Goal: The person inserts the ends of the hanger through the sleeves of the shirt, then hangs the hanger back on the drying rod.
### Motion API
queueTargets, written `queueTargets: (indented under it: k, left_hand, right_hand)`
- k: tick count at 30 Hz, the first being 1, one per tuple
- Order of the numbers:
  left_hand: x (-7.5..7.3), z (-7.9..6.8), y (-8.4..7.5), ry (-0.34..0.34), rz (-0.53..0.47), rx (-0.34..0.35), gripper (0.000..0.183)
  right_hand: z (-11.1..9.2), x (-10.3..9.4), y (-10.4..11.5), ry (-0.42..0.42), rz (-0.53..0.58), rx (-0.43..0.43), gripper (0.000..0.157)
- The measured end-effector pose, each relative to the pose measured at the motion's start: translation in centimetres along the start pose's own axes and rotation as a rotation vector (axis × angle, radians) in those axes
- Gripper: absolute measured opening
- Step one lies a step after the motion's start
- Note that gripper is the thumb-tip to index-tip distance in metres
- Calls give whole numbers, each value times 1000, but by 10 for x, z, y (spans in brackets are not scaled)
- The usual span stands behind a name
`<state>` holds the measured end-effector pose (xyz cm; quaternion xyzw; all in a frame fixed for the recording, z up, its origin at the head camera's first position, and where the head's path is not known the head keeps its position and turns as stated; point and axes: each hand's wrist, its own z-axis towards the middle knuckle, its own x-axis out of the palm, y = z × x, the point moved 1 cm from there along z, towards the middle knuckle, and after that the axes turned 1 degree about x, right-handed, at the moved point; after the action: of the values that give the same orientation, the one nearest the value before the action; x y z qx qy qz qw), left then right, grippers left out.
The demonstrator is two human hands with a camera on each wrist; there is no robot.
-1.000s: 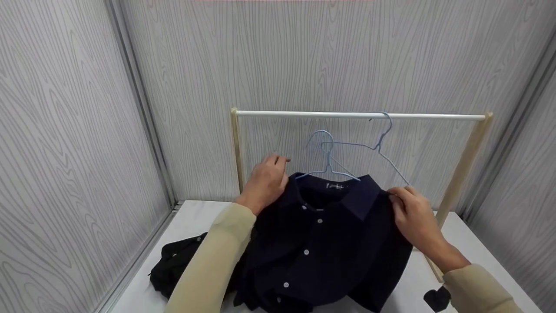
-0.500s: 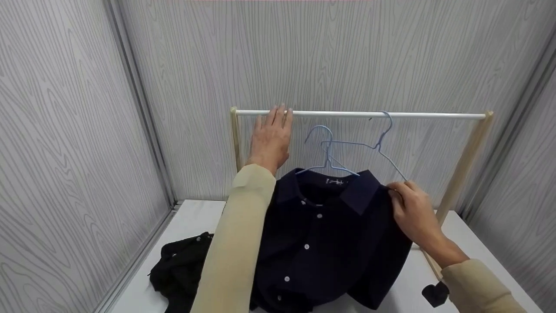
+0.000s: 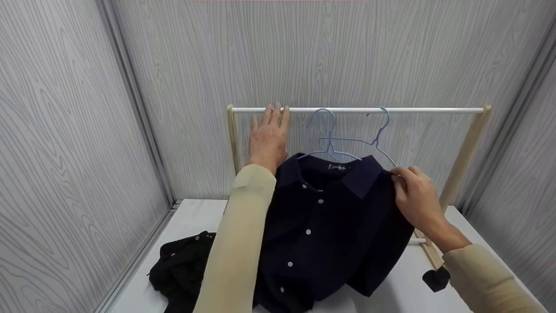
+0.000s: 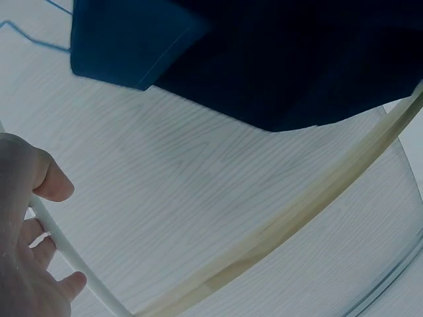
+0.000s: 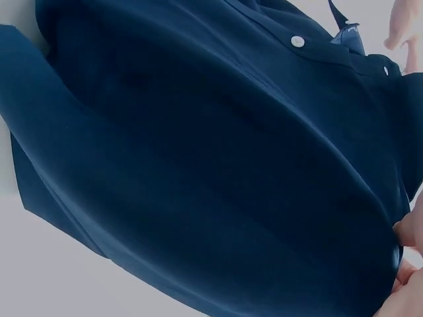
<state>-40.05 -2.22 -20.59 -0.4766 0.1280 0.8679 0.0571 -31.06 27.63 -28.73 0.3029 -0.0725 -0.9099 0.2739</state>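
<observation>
A dark navy button shirt hangs on a light-blue wire hanger; its collar stands below the hanger's neck. My right hand pinches the shirt's right-hand shoulder, and in the right wrist view the fingertips grip the fabric edge. My left hand rests at the white rail with fingers extended over it; the thumb shows apart in the left wrist view. The hook of the shirt's hanger is level with the rail; I cannot tell whether it sits over it.
A second blue hanger hangs on the rail, partly behind the shirt. Wooden posts carry the rail at both ends. A dark folded garment lies on the white table at the left. Grey wood-patterned walls surround the table.
My left hand has left the shirt's left shoulder and gone up to the rail. The shirt and its hanger, held by my right hand, have risen toward the rail.
</observation>
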Motion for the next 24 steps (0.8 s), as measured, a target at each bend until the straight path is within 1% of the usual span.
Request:
queueTargets:
  k: [3, 6, 10, 15, 20, 24]
  left_hand:
    - [2, -1, 0, -7, -12, -8, 84]
    - [4, -1, 1, -24, 0, -14, 84]
    - [4, -1, 0, -42, 16, -20, 85]
    - [5, -2, -1, -58, 14, -17, 77]
    - [5, -3, 0, -59, 3, -19, 75]
    - [5, -3, -3, -73, 7, -20, 73]
  right_hand:
    - [7, -2, 3, -18, -8, -9, 14]
    - [15, -4, 6, -26, -11, -11, 14]
    - [24, -8, 6, -15, -12, 18, 15]
    - [32, -11, 5, 0, -21, 62, 17]
    - [37, -8, 4, 7, -44, 80, 17]
    - [36, -4, 1, 31, -63, 91, 16]
